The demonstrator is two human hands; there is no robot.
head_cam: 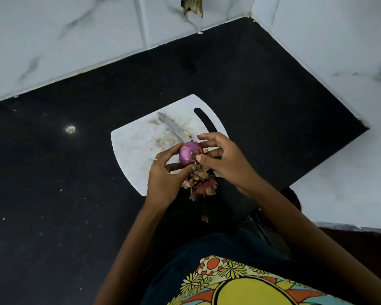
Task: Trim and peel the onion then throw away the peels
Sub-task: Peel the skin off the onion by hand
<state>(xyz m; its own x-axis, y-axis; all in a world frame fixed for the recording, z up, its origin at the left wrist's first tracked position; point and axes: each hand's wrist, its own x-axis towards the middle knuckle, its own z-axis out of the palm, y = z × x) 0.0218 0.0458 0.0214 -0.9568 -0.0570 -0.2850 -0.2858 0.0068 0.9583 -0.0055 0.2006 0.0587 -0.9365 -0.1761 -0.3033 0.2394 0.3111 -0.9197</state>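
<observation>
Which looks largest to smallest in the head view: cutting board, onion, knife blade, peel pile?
1. Cutting board, by far the largest.
2. Peel pile.
3. Knife blade, longer than the pile but much thinner, so ranks 2 and 3 are uncertain.
4. Onion, partly hidden by both hands and nearer the camera.

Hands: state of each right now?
Left hand: closed, gripping the onion.
Right hand: thumb and fingers pinching at the onion's end, seemingly picking at the skin.

Left hand (163, 179) grips the onion (188, 154) over the board (136, 148). Right hand (224, 161) pinches its skin. Peels (201, 183) lie below, the knife (172, 127) behind.
</observation>
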